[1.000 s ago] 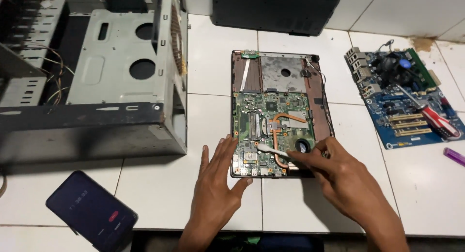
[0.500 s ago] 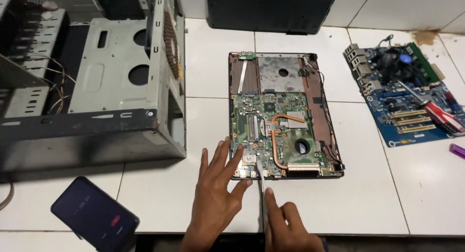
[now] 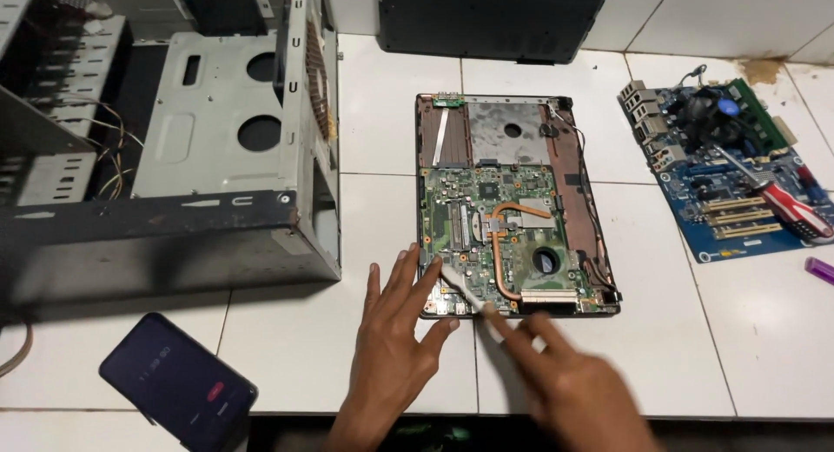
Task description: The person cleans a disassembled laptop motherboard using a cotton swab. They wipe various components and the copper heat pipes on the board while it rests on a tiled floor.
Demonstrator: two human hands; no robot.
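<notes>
An opened laptop base (image 3: pixel 582 200) lies on the white tiled surface, showing a green circuit board (image 3: pixel 460 200), a copper heat pipe (image 3: pixel 497 252) and a round fan opening (image 3: pixel 546 261). My left hand (image 3: pixel 395 348) rests flat with fingers spread, its fingertips touching the base's near left corner. My right hand (image 3: pixel 565 387) is blurred, just in front of the near edge. It holds a thin white stick-like tool (image 3: pixel 462 292) whose tip reaches onto the board's near left part.
A stripped grey desktop case (image 3: pixel 217 156) lies at the left. A dark phone (image 3: pixel 178 384) sits near the front edge. At the right are a blue mainboard (image 3: pixel 721 182), a red-handled screwdriver (image 3: pixel 795 210) lying on it, and a small purple object (image 3: pixel 819 269). A black box (image 3: pixel 491 17) stands behind.
My right hand left the fan area, drew back to the near edge, and now points the white tool at the board's near left. The left hand stayed by the corner.
</notes>
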